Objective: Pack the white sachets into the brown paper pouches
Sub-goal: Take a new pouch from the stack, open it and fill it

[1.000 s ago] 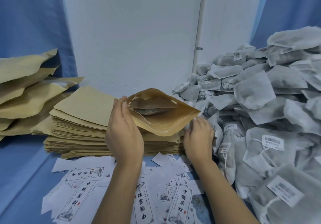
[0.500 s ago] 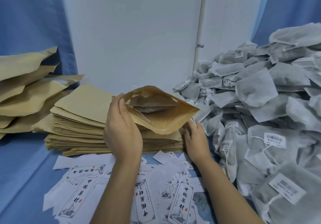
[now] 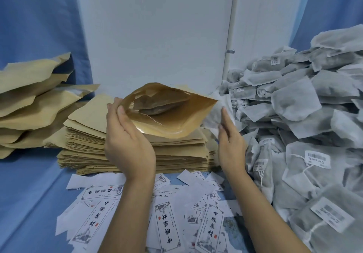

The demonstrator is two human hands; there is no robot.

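Now: my right hand [image 3: 230, 144], a second ago low at the heap [image 3: 306, 115], pinches one white sachet [image 3: 213, 113] beside the open pouch [image 3: 172, 123]; my left hand [image 3: 127, 143] grips its left edge, so another insertion looks ready.

Sachets [image 3: 294, 103] right of pouch stack [image 3: 137, 150]

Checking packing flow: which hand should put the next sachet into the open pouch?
Right: the right hand holds a white sachet at the mouth of the open pouch; the left hand holds that pouch.
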